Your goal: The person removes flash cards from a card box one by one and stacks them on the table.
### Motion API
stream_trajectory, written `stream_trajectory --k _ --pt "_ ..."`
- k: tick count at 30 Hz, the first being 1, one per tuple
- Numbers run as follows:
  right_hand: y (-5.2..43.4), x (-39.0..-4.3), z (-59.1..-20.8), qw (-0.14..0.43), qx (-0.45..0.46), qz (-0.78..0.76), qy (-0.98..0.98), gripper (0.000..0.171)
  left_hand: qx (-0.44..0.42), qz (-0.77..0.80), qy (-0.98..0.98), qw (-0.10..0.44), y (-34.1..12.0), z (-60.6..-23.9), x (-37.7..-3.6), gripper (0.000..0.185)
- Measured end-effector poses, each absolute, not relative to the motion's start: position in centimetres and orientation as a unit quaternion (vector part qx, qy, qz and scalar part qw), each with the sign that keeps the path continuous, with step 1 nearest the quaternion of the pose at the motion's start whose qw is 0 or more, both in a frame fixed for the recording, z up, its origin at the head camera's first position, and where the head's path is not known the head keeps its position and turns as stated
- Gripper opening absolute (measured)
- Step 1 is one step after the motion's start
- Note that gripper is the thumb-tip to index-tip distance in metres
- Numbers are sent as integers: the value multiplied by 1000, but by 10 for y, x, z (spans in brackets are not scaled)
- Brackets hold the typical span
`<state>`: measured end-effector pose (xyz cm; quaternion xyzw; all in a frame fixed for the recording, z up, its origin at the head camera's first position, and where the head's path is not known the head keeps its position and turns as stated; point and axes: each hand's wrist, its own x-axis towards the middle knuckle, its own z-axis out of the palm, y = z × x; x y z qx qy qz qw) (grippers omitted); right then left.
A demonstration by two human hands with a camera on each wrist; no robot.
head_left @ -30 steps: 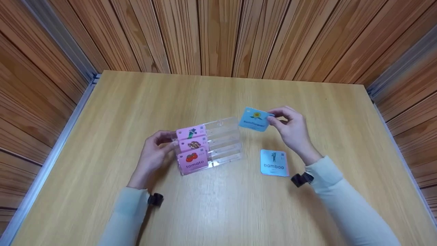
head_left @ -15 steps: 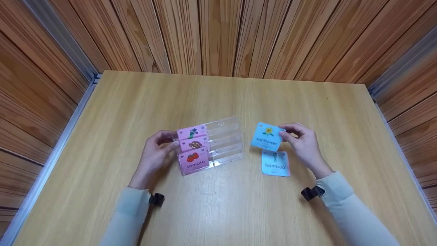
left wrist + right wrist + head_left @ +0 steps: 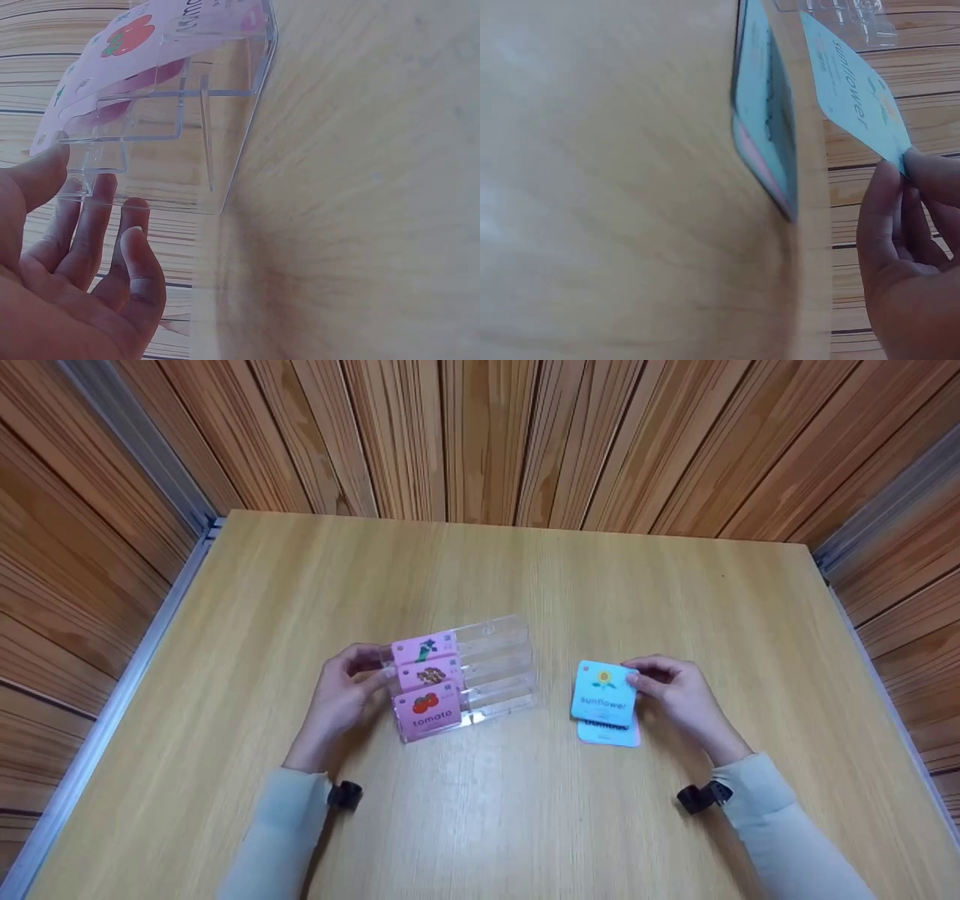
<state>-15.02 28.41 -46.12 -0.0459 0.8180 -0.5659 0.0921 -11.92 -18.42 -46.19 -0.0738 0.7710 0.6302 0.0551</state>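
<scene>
Head-view bench (image 3: 480,817): under clear rack (image 3: 495,664), card pile (image 3: 609,735).
Clear rack: three pink cards (image 3: 427,676) at left.
Left hand (image 3: 341,694): grip clamped on rack's left edge.
Right hand (image 3: 681,695): grip pinching sunflower card (image 3: 602,695).
Sunflower card: above pile, apart.

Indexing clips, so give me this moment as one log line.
left hand: holds clear rack; right hand: pinches sunflower card; below sunflower card: bamboo card; in clear rack: pink cards
</scene>
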Motion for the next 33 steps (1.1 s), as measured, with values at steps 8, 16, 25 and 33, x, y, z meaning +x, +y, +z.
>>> stream_trajectory --k 8,16,25,33 --pt "290 -150 -473 130 -42 -546 827 27 -75 625 775 57 -184 -461 -121 35" --pt "293 -147 -477 139 -45 -512 847 26 -75 628 772 66 -185 -459 -120 35" --pt "290 -147 -477 107 -69 -423 897 20 -69 624 776 61 -180 -443 -112 33" --pt "285 -148 -479 69 -87 -366 924 16 -67 626 775 52 -185 -463 -120 33"
